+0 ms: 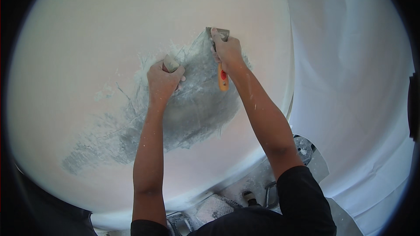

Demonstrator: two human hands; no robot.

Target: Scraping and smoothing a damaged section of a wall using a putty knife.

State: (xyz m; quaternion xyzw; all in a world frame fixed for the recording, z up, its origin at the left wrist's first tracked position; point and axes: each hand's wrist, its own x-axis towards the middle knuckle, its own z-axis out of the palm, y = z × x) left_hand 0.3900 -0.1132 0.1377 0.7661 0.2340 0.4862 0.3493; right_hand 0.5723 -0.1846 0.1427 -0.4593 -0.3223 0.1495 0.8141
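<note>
I face a pale, slightly pinkish surface (83, 43) marked by a broad, rough patch of grey filler (192, 113). My left hand (162, 78), dusted pale, is closed on a small grey spreader blade (172, 64) over the patch's upper left part. Higher and to the right, my right hand (228, 52) grips a putty knife with an orange handle (223, 81); its metal blade (222, 33) is against the surface at the patch's top edge, with my thumb on it.
A white hanging sheet (350, 61) lines the right side. At the bottom, behind my dark-clothed body, are metal frames (270, 194), a dusty white mesh pad (210, 209) and a dusty round object (304, 148). Part of a foot (250, 199) shows below.
</note>
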